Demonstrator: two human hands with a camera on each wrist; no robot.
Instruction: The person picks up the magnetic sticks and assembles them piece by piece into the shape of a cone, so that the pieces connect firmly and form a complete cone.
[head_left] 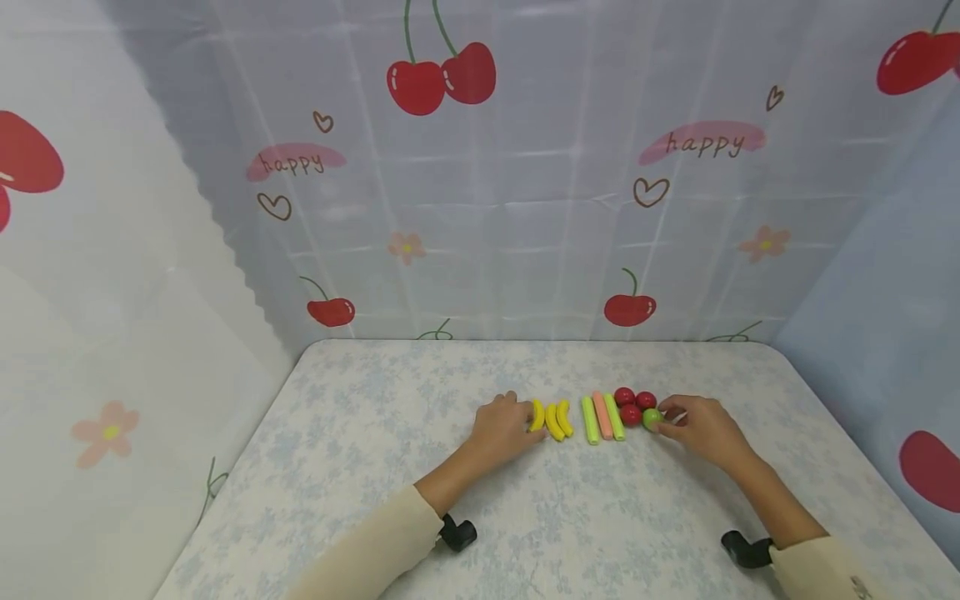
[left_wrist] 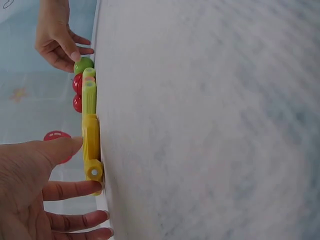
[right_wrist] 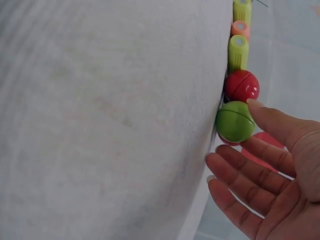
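Apparently, the row we catalogued, set out by kind, was nearly complete; only its two end pieces were unreleased. Nearest: cream sleeves (head_left: pixel 375 542), forearms angled inward over the table (head_left: pixel 570 542). Next: left hand (head_left: pixel 501 429), thumb and index pinching the leftmost yellow banana (head_left: pixel 537 415), other fingers extended; right hand (head_left: pixel 705 429), thumb and forefinger pinching a green ball (head_left: pixel 652 419) at the row's right end. Between them we counted two more bananas (head_left: pixel 554 422), three sticks (head_left: pixel 602 415) and three red balls (head_left: pixel 630 415). Farthest: cherry-printed cloth (head_left: pixel 495 208).

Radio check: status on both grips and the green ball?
Left grip at leftmost toy banana. Right grip pinches green ball. Three red balls crowd it, left and behind.
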